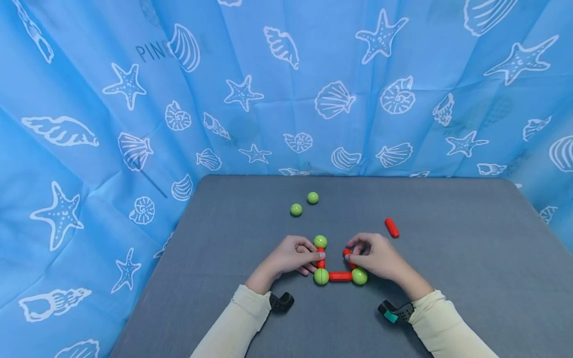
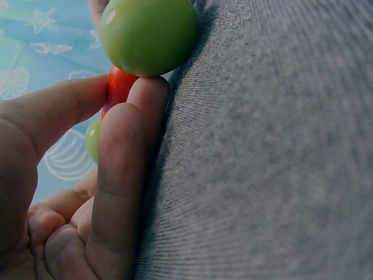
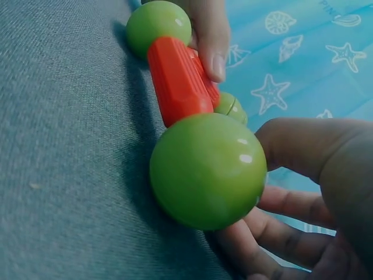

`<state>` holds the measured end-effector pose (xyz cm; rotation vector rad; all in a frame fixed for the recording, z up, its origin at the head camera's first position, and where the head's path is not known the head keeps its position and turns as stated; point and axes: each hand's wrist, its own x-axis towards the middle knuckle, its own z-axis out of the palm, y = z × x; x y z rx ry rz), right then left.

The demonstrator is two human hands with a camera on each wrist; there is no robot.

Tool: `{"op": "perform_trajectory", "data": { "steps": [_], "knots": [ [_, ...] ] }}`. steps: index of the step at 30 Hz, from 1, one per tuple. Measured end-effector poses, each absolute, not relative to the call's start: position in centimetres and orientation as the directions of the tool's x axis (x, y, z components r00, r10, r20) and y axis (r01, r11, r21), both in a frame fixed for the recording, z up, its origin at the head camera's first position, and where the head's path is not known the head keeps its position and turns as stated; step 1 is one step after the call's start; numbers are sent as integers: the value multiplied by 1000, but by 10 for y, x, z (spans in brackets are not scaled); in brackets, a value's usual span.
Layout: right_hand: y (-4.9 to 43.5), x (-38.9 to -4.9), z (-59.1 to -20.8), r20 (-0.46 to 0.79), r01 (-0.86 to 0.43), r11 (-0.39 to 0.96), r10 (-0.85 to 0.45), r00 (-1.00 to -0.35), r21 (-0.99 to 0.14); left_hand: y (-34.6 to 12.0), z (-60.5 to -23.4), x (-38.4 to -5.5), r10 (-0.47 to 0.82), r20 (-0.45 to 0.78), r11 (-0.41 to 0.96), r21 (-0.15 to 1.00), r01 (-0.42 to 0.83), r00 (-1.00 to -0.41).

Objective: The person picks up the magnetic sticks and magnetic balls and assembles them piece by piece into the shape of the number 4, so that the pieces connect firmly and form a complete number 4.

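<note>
Pinching the left red rod (image 1: 321, 264) between a far green ball (image 1: 320, 241) and a near left green ball (image 1: 321, 277), the left hand (image 1: 293, 255) braced the left side, while the right hand (image 1: 378, 254) pinched the right red rod (image 1: 347, 252), its near end at the near right green ball (image 1: 359, 276). Seating it well likely called for a light, centred push, with the near red rod (image 1: 340, 276) steady over the grey table (image 1: 331, 323)

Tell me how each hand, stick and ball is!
Left hand: pinching left stick
Right hand: holding right stick
Left stick: between end ball and left corner ball
Right stick: by right corner ball, partly hidden
Front stick: between both corner balls
Back stick: lying loose
End and corner balls: against sticks
Left back ball: loose
Right back ball: loose
</note>
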<state>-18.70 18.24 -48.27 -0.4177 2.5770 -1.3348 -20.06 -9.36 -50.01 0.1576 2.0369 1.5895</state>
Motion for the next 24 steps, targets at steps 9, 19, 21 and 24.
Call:
{"op": "perform_trajectory", "data": {
  "steps": [9,19,21,24],
  "knots": [
    [187,-186,-480,-74,-70,448,-298,-952,-891,-93,-499,-201,418,-344,293,927,-233,-841],
    [188,-185,-478,-125,-34,433,-334,-934,-901,-93,-499,-200,417,-342,289,928,-234,-842],
    [186,-185,-478,-119,-60,457,-353,-928,-888,-93,-499,-200,417,-342,286,929,-236,-842],
    [183,-185,-480,-100,-96,488,-360,-927,-867,-94,-499,-200,413,-347,284,927,-243,-842]
  ]
}}
